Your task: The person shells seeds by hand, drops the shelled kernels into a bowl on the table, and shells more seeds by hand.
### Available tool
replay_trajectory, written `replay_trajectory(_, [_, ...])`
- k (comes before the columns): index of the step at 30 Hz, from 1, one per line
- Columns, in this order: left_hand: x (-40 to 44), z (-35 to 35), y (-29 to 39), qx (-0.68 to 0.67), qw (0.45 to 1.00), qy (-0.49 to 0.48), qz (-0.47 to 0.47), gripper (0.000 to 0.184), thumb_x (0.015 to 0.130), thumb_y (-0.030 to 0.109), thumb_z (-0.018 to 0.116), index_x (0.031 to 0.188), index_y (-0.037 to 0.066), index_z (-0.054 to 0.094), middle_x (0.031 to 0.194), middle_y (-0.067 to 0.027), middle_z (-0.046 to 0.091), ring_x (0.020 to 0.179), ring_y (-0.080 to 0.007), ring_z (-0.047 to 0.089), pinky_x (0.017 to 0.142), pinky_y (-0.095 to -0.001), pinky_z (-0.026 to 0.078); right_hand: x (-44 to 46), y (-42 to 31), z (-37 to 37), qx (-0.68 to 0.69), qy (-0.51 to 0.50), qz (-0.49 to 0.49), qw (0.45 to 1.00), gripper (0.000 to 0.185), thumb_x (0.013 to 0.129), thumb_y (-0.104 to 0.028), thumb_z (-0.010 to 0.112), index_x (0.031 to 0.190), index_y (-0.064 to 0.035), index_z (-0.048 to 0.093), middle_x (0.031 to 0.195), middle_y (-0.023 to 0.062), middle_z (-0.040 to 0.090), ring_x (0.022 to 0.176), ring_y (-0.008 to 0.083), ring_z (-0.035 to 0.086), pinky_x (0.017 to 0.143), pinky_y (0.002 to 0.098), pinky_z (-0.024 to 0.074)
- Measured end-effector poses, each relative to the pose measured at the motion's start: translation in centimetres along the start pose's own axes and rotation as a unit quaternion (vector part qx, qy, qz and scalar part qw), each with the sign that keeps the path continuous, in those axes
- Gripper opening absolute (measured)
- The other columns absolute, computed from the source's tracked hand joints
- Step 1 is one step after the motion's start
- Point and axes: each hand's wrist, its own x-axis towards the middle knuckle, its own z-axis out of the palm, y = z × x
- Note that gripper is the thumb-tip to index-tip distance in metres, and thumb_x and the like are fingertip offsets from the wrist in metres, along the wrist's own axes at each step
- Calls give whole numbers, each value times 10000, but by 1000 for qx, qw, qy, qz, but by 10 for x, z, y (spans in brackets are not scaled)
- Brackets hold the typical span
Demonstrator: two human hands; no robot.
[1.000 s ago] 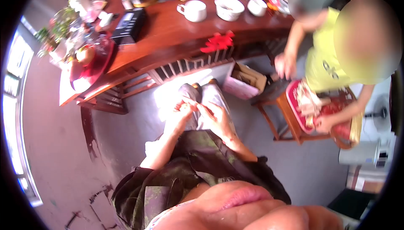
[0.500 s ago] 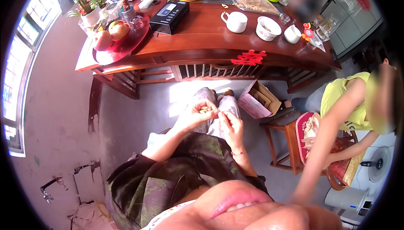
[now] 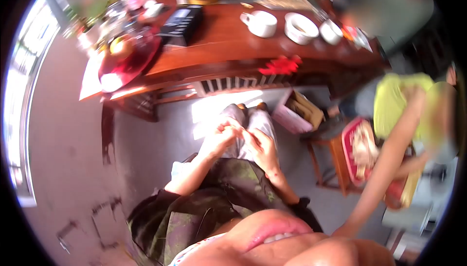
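My left hand (image 3: 219, 140) is curled closed above my lap, over the legs of my pale trousers (image 3: 263, 122). Half a second ago small yellowish pieces showed in its palm; blur and the fingers hide them now. Fingertip to fingertip with it, my right hand (image 3: 261, 148) is closed in a pinch. Whatever sits between the fingertips is too small and smeared to name. Below both wrists spreads my dark camouflage-patterned garment (image 3: 214, 188).
Ahead stands a wooden table (image 3: 219, 47) with a white mug (image 3: 262, 24), a white bowl (image 3: 300, 28), a black box (image 3: 182, 24) and a red fruit tray (image 3: 146, 57). An open carton (image 3: 292, 115) is on the floor. At right, a person (image 3: 401, 98) reaches an arm toward me beside a chair (image 3: 335, 159).
The view has shifted and blurred, with the table sitting slightly farther left. My left fingers have curled in, so the yellowish pieces no longer show. Both hands stay together.
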Motion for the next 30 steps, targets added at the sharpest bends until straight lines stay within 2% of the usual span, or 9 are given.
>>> replay_trajectory(2, [6,3,1,-34,997,15,-64,95,863,139,583,866,48,557,667,-13,571,438,-28,333,407,-177,232,2,7,-2,32,5,-7,999,133,919,-115,584,941,12,616,720,-8,583,648,30,486,551,202,411])
replay_trajectory(5, [11,0,-3,-77,994,21,-68,115,885,146,583,826,66,526,603,35,470,411,-19,291,388,-174,204,3,13,-10,142,30,-17,989,159,947,-135,545,1019,-3,597,763,-21,548,652,31,482,559,189,401])
replay_trajectory(9, [13,7,4,-92,995,14,-47,184,900,181,605,785,95,490,547,77,344,404,-9,263,378,-170,185,6,5,-9,247,-66,45,966,151,958,-162,531,985,-29,597,697,-46,502,584,10,426,508,172,349])
replay_trajectory(12, [16,13,6,-94,993,13,-68,210,902,205,619,778,102,484,530,86,334,400,-8,261,376,-165,183,8,3,-14,287,-113,73,948,172,969,-198,514,943,-47,593,648,-61,472,533,-2,377,468,165,306])
replay_trajectory(18, [14,20,12,-109,992,-22,-60,199,906,201,615,794,92,493,531,84,353,406,-11,279,374,-163,170,8,10,-10,343,-121,86,928,186,982,-217,477,989,-52,563,627,-38,470,480,12,381,415,162,295])
replay_trajectory(24, [8,18,18,-40,997,-61,-28,126,894,137,617,839,44,553,560,60,441,423,-9,298,397,-167,182,4,10,-10,383,-129,113,908,220,959,-239,436,976,-52,550,628,-1,474,464,38,386,401,172,295])
replay_trajectory(26, [7,13,14,43,997,-60,-8,90,875,95,636,844,25,588,588,54,488,439,0,313,414,-168,198,4,18,-12,394,-137,124,901,245,949,-266,424,965,-54,547,624,10,478,460,49,393,395,178,293])
replay_trajectory(28, [5,14,13,69,996,-64,-3,82,866,81,646,835,25,594,595,51,502,446,3,319,420,-166,202,7,36,-10,508,-161,155,832,297,935,-321,405,944,-59,543,628,28,492,450,70,407,384,190,290])
replay_trajectory(30, [3,17,15,93,993,-69,4,76,857,67,655,825,25,600,602,49,515,454,7,324,425,-165,206,7,39,-8,540,-155,162,811,288,942,-318,405,937,-64,540,634,35,502,438,84,411,376,195,288])
